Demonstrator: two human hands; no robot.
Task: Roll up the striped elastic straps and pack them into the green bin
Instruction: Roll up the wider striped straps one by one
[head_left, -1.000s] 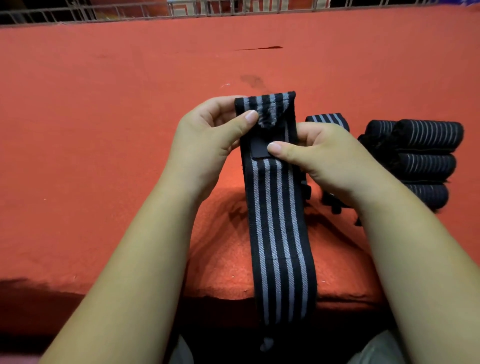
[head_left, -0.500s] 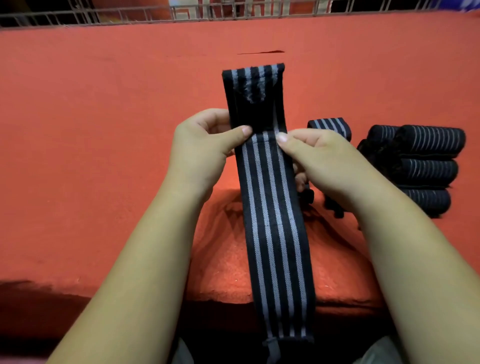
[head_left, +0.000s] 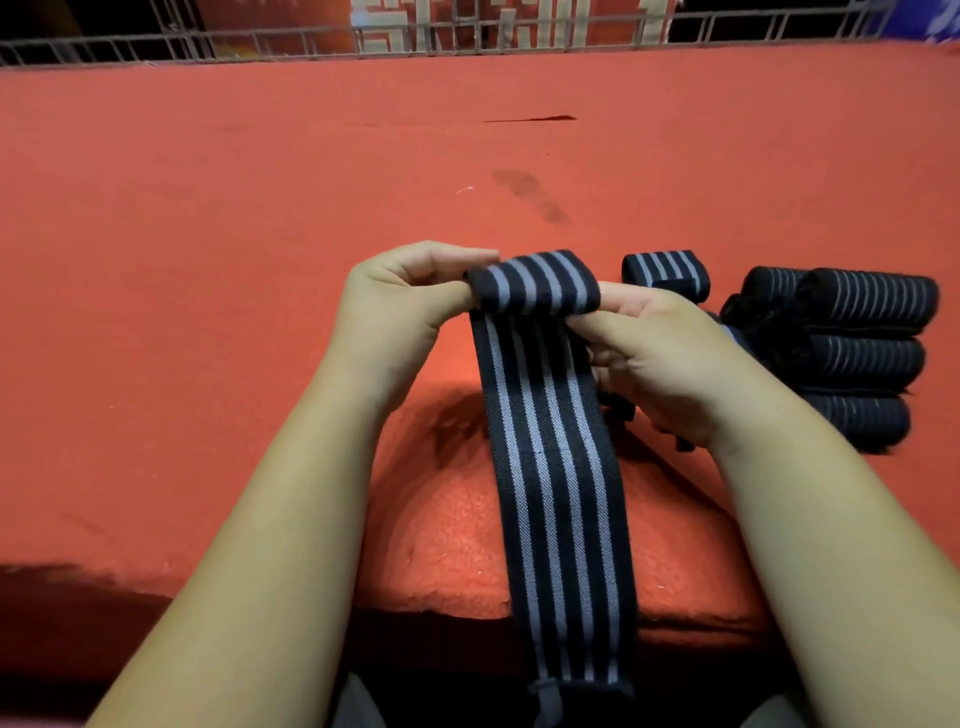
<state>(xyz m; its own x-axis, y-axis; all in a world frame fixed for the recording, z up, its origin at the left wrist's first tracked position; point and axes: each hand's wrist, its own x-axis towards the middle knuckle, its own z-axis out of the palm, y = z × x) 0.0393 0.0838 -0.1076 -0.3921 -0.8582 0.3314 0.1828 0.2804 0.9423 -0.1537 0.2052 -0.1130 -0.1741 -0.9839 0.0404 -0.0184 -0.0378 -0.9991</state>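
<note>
- The red cloth-covered table (head_left: 208, 322) is carrying all the straps in sight; none is lying inside any container.
- The striped strap (head_left: 553, 467) is being held above the table's near middle. Its long axis is running from the hands back toward the person, and its tail is hanging over the near edge.
- Half a second ago its far end was standing up flat above the thumbs; now that end is curling over into a first roll (head_left: 535, 283), lying crosswise between the hands.
- The stack of rolled straps (head_left: 862, 358) is lying to the right, rolls crosswise.
- The right hand (head_left: 670, 364) is gripping the strap just under the roll, thumb pressing on the stripes.
- The left hand (head_left: 395, 322) is pinching the roll's left end.
- A single rolled strap (head_left: 667, 270) is sitting just beyond the right hand.
</note>
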